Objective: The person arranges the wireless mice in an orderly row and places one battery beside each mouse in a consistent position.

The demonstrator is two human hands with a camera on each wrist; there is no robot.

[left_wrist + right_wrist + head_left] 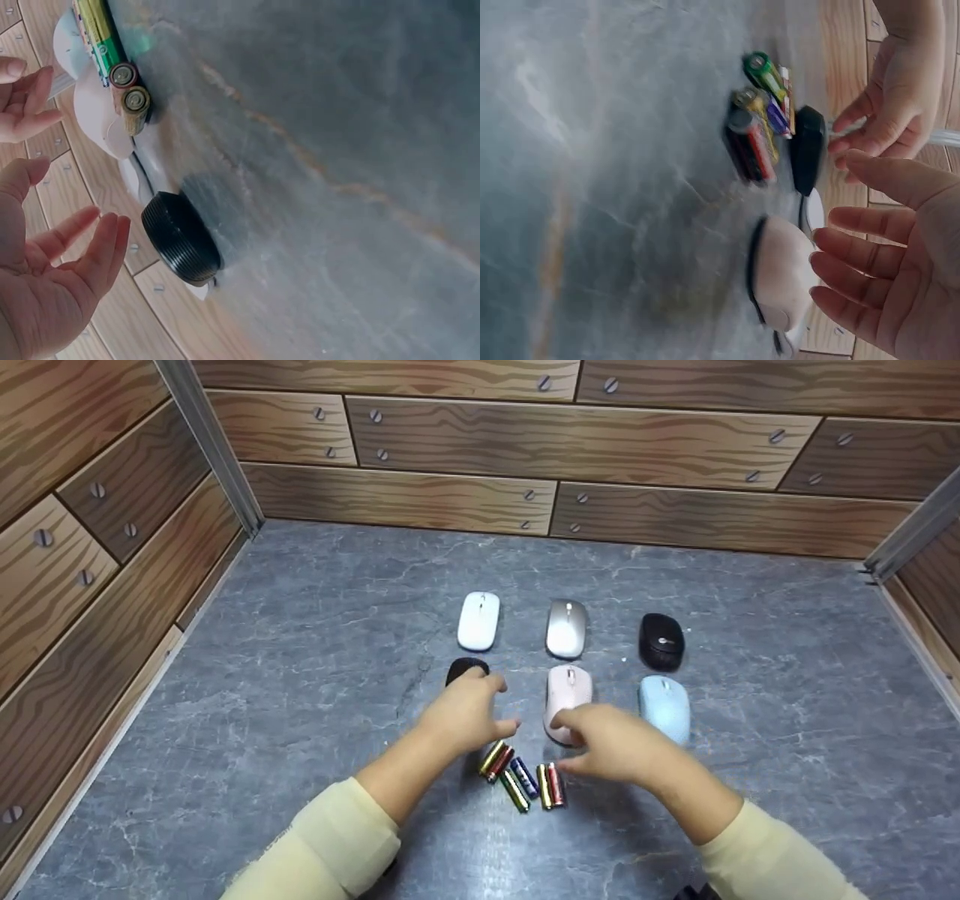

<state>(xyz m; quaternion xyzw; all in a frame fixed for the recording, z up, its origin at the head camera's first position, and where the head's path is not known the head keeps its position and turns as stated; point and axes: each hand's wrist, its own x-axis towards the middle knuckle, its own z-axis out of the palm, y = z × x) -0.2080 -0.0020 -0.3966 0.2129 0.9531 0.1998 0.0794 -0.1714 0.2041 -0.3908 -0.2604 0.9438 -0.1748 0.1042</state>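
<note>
My left hand [459, 711] hovers beside and partly over a black mouse [466, 664], most of which it hides in the head view. In the left wrist view its fingers are loosely bent and hold nothing, apart from the ribbed side of that black mouse [180, 238]. Above the lower part of a pink mouse [568, 686] hangs my right hand [616, 744]. The right wrist view shows its fingers spread, with a gap to the pink mouse [780, 266]. Several batteries, among them a green one [515, 790] and a red one [555, 786], lie close together between and below the hands.
Behind the hands stand a white mouse [478, 621], a silver mouse [567, 628] and a black mouse [661, 643]. A light blue mouse [667, 709] is right of the pink one. Wood-patterned walls [450, 435] border the grey marbled table [300, 660] at the back and sides.
</note>
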